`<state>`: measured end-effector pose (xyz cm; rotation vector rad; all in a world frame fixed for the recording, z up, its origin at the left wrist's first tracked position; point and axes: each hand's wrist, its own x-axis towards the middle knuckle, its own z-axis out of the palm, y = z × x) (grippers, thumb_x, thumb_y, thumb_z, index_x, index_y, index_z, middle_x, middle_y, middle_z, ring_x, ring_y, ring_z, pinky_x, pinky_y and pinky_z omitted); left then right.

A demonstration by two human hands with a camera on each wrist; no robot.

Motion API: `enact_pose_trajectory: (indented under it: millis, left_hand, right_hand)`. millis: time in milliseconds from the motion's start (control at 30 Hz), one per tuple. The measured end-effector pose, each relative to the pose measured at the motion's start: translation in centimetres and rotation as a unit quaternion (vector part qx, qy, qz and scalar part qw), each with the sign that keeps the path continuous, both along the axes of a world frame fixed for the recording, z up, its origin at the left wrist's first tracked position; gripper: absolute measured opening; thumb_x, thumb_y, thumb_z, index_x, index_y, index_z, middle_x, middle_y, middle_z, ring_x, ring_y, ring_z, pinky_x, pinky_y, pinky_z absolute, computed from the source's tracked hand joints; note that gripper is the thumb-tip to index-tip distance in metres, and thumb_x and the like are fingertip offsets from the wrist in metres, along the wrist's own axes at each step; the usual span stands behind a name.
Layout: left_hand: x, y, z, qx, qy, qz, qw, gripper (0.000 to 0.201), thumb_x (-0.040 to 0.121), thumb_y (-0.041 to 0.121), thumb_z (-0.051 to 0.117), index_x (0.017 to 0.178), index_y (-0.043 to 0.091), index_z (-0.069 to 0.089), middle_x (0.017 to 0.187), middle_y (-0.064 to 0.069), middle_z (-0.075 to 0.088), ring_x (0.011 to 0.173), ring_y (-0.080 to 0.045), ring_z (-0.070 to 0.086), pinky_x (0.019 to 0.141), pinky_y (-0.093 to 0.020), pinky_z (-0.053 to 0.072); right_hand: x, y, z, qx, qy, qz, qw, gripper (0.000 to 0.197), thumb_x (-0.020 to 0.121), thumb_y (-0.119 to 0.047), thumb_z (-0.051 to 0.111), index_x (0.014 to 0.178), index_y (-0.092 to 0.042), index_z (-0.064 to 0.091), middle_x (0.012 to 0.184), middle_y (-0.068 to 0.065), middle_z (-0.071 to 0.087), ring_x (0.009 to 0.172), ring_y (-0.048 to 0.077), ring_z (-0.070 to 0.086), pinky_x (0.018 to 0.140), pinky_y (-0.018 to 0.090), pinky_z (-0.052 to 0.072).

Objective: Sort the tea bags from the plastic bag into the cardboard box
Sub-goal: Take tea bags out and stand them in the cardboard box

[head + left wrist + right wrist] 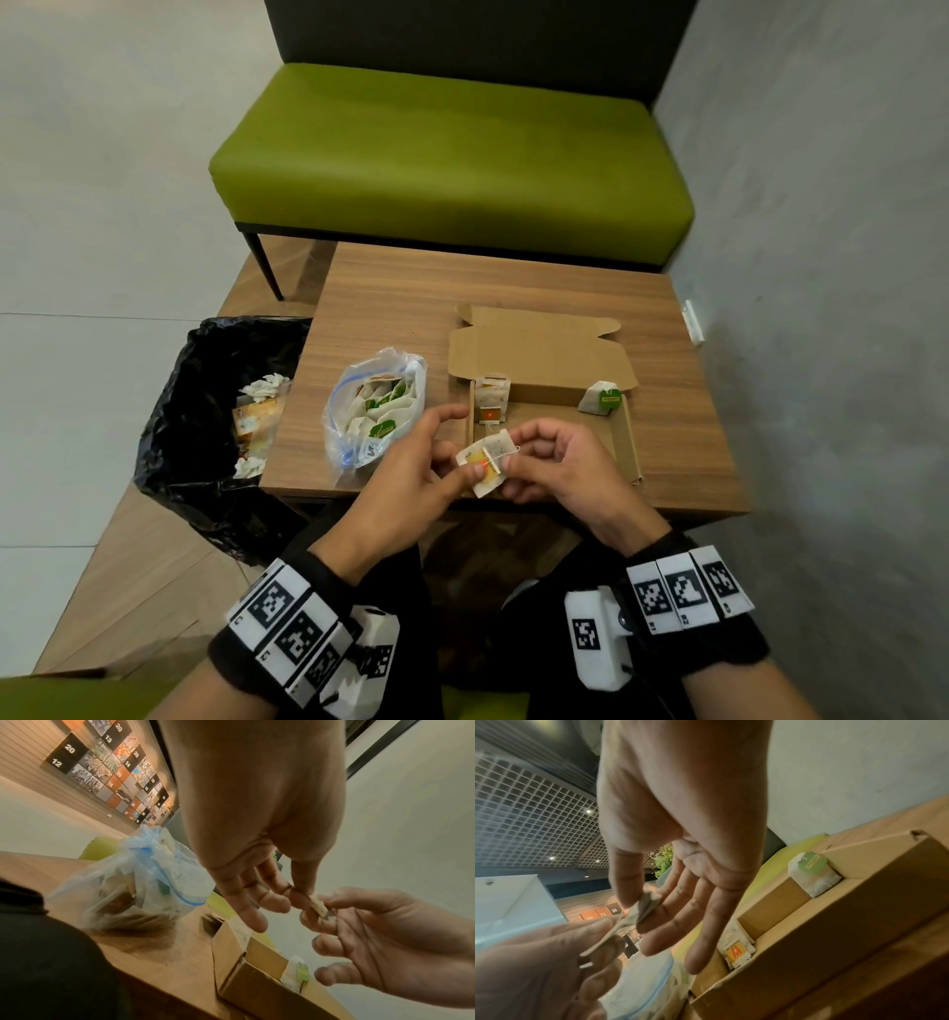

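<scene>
Two hands, the left hand [405, 465] and the right hand [560, 462], share one orange-tagged tea bag [485, 462]; one cardboard box [629, 447] holds two tea bags, one orange-tagged [490, 401], one green-tagged [601, 398]; one plastic bag [375, 406] holds several more, too crowded to count; one bin [205, 411]; one bench [452, 164].

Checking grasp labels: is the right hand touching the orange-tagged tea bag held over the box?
Touching. The head view shows the right hand pinching the orange-tagged paper tea bag at its right edge; the right wrist view agrees.
</scene>
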<state>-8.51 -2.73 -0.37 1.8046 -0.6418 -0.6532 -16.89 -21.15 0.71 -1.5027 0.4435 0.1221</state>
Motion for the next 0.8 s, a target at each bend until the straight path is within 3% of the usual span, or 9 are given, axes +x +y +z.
enact_pose_trajectory:
  millis: [133, 233, 300, 400, 500, 567, 633, 733, 800]
  left_hand:
    - [0.5, 0.2, 0.4, 0.022, -0.065, -0.051, 0.996, 0.058, 0.090, 0.026, 0.070, 0.137, 0.035, 0.037, 0.079, 0.000, 0.070, 0.071, -0.017, 0.065, 0.070, -0.041, 0.055]
    - [1.1, 0.4, 0.8, 0.078, -0.155, -0.146, 0.974, 0.065, 0.092, 0.032, 0.066, 0.144, 0.036, 0.027, 0.079, 0.012, 0.068, 0.071, -0.006, 0.063, 0.070, -0.033, 0.054]
    - [1.5, 0.4, 1.2, 0.107, -0.198, -0.172, 0.959, 0.067, 0.093, 0.032, 0.065, 0.147, 0.037, 0.024, 0.078, 0.018, 0.063, 0.071, 0.002, 0.059, 0.070, -0.026, 0.050]
    - [1.8, 0.3, 1.7, 0.119, -0.236, -0.164, 0.950, 0.067, 0.093, 0.033, 0.065, 0.147, 0.040, 0.024, 0.085, 0.020, 0.061, 0.076, 0.006, 0.056, 0.071, -0.020, 0.046]
    - [1.6, -0.1, 1.2, 0.062, -0.181, -0.078, 0.978, 0.064, 0.090, 0.034, 0.068, 0.144, 0.036, 0.033, 0.088, 0.015, 0.067, 0.079, -0.003, 0.062, 0.073, -0.025, 0.053]
    - [1.4, -0.5, 0.9, 0.032, -0.119, -0.003, 0.992, 0.057, 0.088, 0.035, 0.070, 0.137, 0.033, 0.042, 0.087, 0.013, 0.069, 0.080, -0.006, 0.065, 0.073, -0.025, 0.054]
    - [1.1, -0.9, 0.5, 0.024, -0.084, 0.021, 0.996, 0.037, 0.090, 0.033, 0.069, 0.124, 0.028, 0.056, 0.083, 0.010, 0.071, 0.077, -0.007, 0.066, 0.074, -0.031, 0.056]
    - [1.1, -1.4, -0.2, 0.041, -0.094, 0.018, 0.995, 0.005, 0.093, 0.028, 0.066, 0.094, 0.026, 0.070, 0.074, 0.004, 0.070, 0.071, -0.010, 0.065, 0.068, -0.038, 0.056]
    - [1.2, -1.6, -0.4, 0.052, -0.106, 0.009, 0.993, 0.007, 0.093, 0.029, 0.066, 0.087, 0.027, 0.070, 0.072, 0.007, 0.068, 0.067, -0.006, 0.062, 0.062, -0.030, 0.052]
  right_hand:
    - [-0.3, -0.3, 0.0, -0.027, -0.001, 0.021, 0.999, 0.023, 0.084, -0.007, 0.076, 0.104, -0.014, 0.069, 0.095, 0.010, 0.073, 0.081, 0.022, 0.066, 0.068, 0.030, 0.057]
    - [-0.1, -0.5, 0.1, -0.119, -0.014, 0.072, 0.990, 0.025, 0.083, -0.014, 0.079, 0.105, -0.023, 0.073, 0.102, 0.004, 0.071, 0.083, 0.009, 0.060, 0.079, 0.026, 0.054]
    - [0.1, -0.5, -0.2, -0.179, 0.006, 0.123, 0.976, 0.015, 0.082, -0.022, 0.080, 0.095, -0.028, 0.076, 0.097, 0.001, 0.072, 0.080, 0.006, 0.058, 0.078, 0.028, 0.051]
    - [0.3, -0.6, -0.6, -0.198, 0.009, 0.131, 0.971, 0.005, 0.080, -0.026, 0.080, 0.083, -0.029, 0.077, 0.084, -0.002, 0.065, 0.072, 0.012, 0.051, 0.069, 0.034, 0.046]
    - [0.3, -0.6, -0.5, -0.166, -0.026, 0.082, 0.982, 0.006, 0.083, -0.017, 0.079, 0.086, -0.022, 0.077, 0.079, 0.005, 0.062, 0.069, 0.013, 0.048, 0.066, 0.034, 0.043]
    - [0.2, -0.5, -0.5, -0.115, -0.050, 0.028, 0.992, 0.009, 0.084, -0.013, 0.077, 0.087, -0.022, 0.078, 0.083, 0.014, 0.070, 0.074, 0.018, 0.058, 0.071, 0.040, 0.052]
    - [0.2, -0.4, -0.8, -0.085, -0.058, -0.013, 0.995, 0.014, 0.084, -0.011, 0.076, 0.086, -0.025, 0.078, 0.089, 0.013, 0.075, 0.083, 0.026, 0.068, 0.081, 0.045, 0.056]
    - [0.1, -0.4, -1.2, -0.075, -0.049, -0.025, 0.996, 0.014, 0.084, -0.010, 0.076, 0.090, -0.022, 0.077, 0.093, 0.010, 0.076, 0.092, 0.031, 0.072, 0.085, 0.043, 0.059]
    - [0.0, -0.7, -1.5, -0.091, -0.048, -0.028, 0.994, 0.014, 0.084, -0.011, 0.077, 0.088, -0.024, 0.077, 0.092, 0.007, 0.076, 0.089, 0.026, 0.072, 0.082, 0.039, 0.060]
